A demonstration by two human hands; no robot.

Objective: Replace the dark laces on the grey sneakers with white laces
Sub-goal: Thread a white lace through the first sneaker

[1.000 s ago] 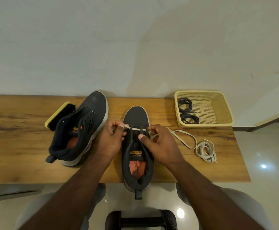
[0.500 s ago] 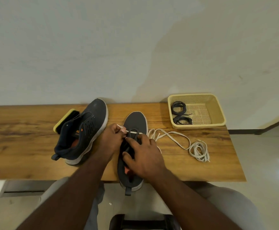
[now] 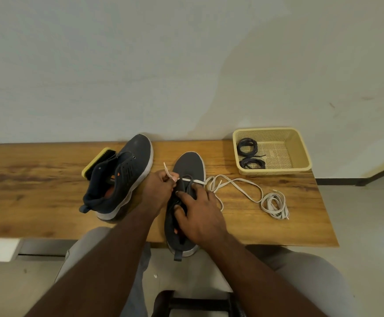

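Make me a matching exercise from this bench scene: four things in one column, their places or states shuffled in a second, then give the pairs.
Things:
1. dark laces
2. left hand
3. shoe brush
4. right hand

States:
A. behind the tilted sneaker
B. pinches the white lace end
C. coiled in the yellow basket
D. rests on the flat sneaker

Pairs: 1-C, 2-B, 3-A, 4-D

Single head view, forward and down, close over the table [image 3: 38, 202].
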